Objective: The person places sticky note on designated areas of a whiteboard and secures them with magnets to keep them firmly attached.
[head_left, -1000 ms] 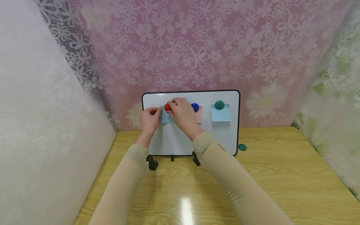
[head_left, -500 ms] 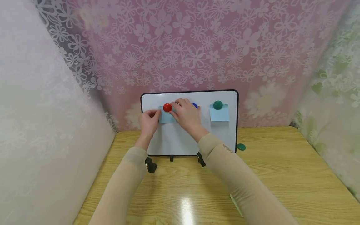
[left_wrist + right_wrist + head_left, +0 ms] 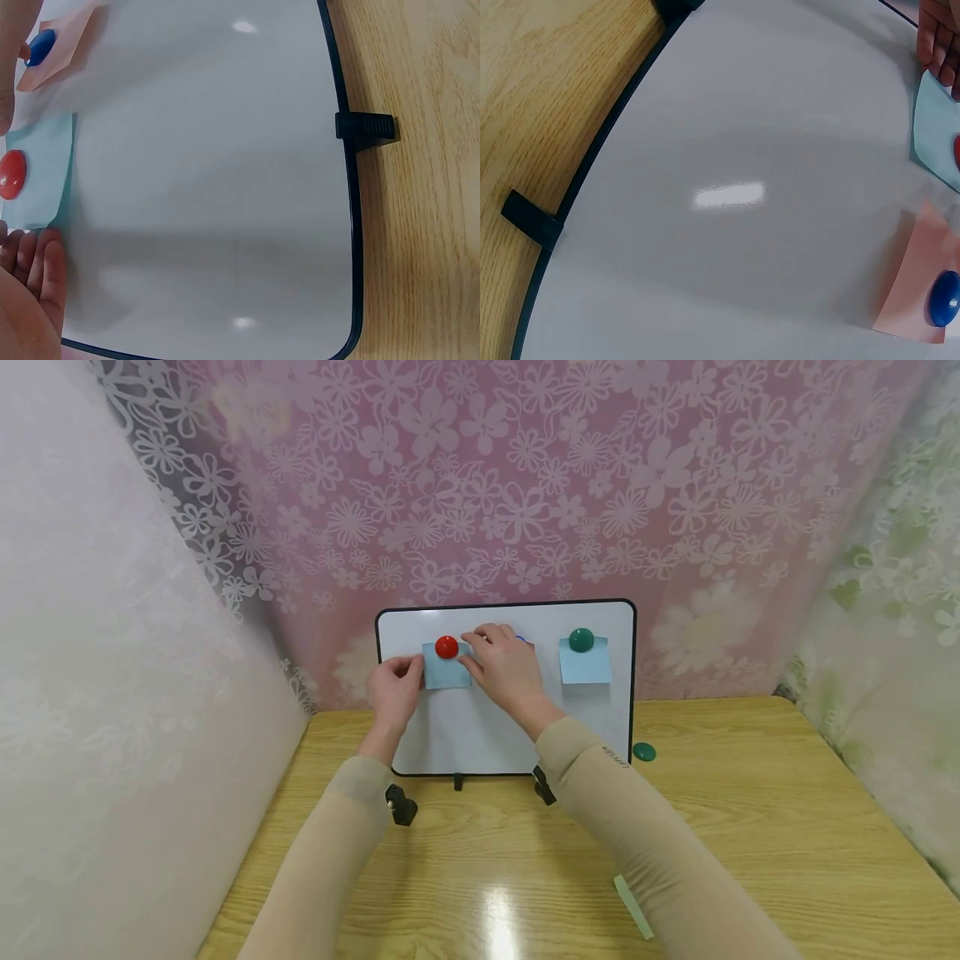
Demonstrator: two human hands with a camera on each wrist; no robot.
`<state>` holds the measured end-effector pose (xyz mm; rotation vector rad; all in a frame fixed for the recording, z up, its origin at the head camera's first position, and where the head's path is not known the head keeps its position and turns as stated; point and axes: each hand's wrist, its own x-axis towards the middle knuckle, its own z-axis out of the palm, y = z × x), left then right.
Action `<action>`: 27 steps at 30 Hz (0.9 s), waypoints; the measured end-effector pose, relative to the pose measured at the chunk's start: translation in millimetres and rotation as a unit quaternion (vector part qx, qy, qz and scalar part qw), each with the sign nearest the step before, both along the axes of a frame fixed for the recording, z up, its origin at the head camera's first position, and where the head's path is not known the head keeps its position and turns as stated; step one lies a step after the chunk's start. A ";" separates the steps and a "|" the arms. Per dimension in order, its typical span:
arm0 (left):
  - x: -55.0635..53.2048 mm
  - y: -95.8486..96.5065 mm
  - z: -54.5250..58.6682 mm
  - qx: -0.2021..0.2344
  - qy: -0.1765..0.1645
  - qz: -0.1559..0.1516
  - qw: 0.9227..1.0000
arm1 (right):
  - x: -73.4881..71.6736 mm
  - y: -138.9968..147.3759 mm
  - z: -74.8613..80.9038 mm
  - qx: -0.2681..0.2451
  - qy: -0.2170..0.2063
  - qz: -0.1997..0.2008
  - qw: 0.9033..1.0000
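Observation:
A red round magnet (image 3: 446,647) sits on a light blue sticky note (image 3: 447,673) against the whiteboard (image 3: 465,735). My left hand (image 3: 394,692) has its fingertips right at the note's left edge, its fingers loosely bent. Just right of the magnet is my right hand (image 3: 508,670), thumb and index finger parted with a gap to the magnet. Behind the right hand, a blue magnet (image 3: 41,47) lies on a pink note (image 3: 71,45), mostly hidden in the head view. A green magnet (image 3: 581,640) lies on another blue note (image 3: 585,667) at the right.
A loose green magnet (image 3: 643,752) lies on the wooden table (image 3: 750,810) beyond the board's right edge. A pale green strip (image 3: 633,907) shows beside the right sleeve. Black clips (image 3: 366,127) run along the board's lower edge. A flowered backdrop (image 3: 487,485) stands behind.
My right hand has drawn away from the red magnet to the right, leaving it on the note. My left hand has slid slightly left. The pale green strip has come into view.

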<state>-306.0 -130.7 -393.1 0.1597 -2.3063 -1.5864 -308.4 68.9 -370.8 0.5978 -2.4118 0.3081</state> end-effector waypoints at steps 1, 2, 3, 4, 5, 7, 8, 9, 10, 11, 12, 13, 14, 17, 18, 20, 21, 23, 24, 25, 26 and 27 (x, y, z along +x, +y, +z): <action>0.3 -0.2 -0.6 0.000 0.000 0.002 1.000 | -0.3 0.5 -0.8 -0.002 0.001 0.001 1.000; 0.6 -0.4 -1.2 -0.001 0.001 0.004 1.000 | -0.4 1.0 -1.5 -0.003 0.001 0.002 1.000; 0.9 -0.7 -1.7 -0.002 0.002 0.005 1.000 | -0.4 1.5 -2.1 -0.003 0.001 0.002 1.000; 1.3 -1.0 -2.1 -0.001 0.004 0.005 1.000 | -0.6 1.9 -2.7 -0.005 0.002 0.003 1.000; 1.7 -1.3 -2.4 0.001 0.005 0.004 1.000 | -0.4 2.3 -3.2 -0.005 0.002 0.003 1.000; 2.4 -1.9 -2.9 0.003 0.008 0.004 1.000 | -0.1 2.8 -3.9 -0.005 0.003 0.002 1.000; 2.7 -2.2 -3.1 0.005 0.009 0.004 1.000 | 0.0 2.9 -4.0 -0.004 0.003 0.002 1.000; 3.1 -2.5 -3.4 0.007 0.008 0.003 1.000 | 0.0 3.0 -4.2 -0.004 0.002 0.001 1.000; 3.6 -2.7 -3.6 0.009 0.008 0.003 1.000 | 0.2 3.0 -4.3 -0.004 0.001 0.001 1.000; 4.2 -2.9 -3.8 0.009 0.008 0.004 1.000 | 0.6 3.0 -4.4 -0.005 0.000 0.001 1.000; 4.6 -3.1 -4.2 0.009 0.007 0.004 1.000 | 0.8 3.0 -4.4 -0.005 -0.001 0.001 1.000; 5.1 -3.2 -4.4 0.009 0.006 0.005 1.000 | 1.0 3.0 -4.1 -0.006 -0.003 0.002 1.000; 5.9 -3.3 -4.6 0.009 0.006 0.006 1.000 | 1.4 3.3 -3.7 -0.008 -0.003 0.003 1.000; 8.2 -3.6 -5.6 0.008 0.005 0.003 1.000 | 2.7 4.7 -3.7 -0.010 -0.007 0.006 1.000; 8.9 -3.8 -6.3 0.009 0.005 0.001 1.000 | 3.1 5.4 -4.1 -0.011 -0.008 0.007 1.000; 9.9 -4.0 -7.7 0.012 0.004 -0.002 1.000 | 3.8 6.9 -5.2 -0.014 -0.015 0.007 1.000; 10.1 -4.2 -8.5 0.014 0.004 -0.003 1.000 | 4.3 7.6 -5.8 -0.014 -0.017 0.006 1.000; 9.9 -4.3 -10.4 0.020 0.004 -0.004 1.000 | 4.8 9.6 -7.4 -0.019 -0.020 0.006 1.000; 10.2 -4.2 -11.2 0.023 0.004 -0.004 1.000 | 4.9 10.8 -8.2 -0.022 -0.020 0.006 1.000; 10.4 -4.0 -12.0 0.025 0.004 -0.004 1.000 | 5.2 11.9 -8.9 -0.025 -0.021 0.007 0.999; 11.1 -3.7 -12.6 0.028 0.004 -0.004 1.000 | 5.2 13.3 -9.8 -0.028 -0.019 0.007 0.999; 12.0 -3.4 -13.7 0.031 0.005 -0.004 0.999 | 5.5 14.9 -10.7 -0.033 -0.016 0.009 0.999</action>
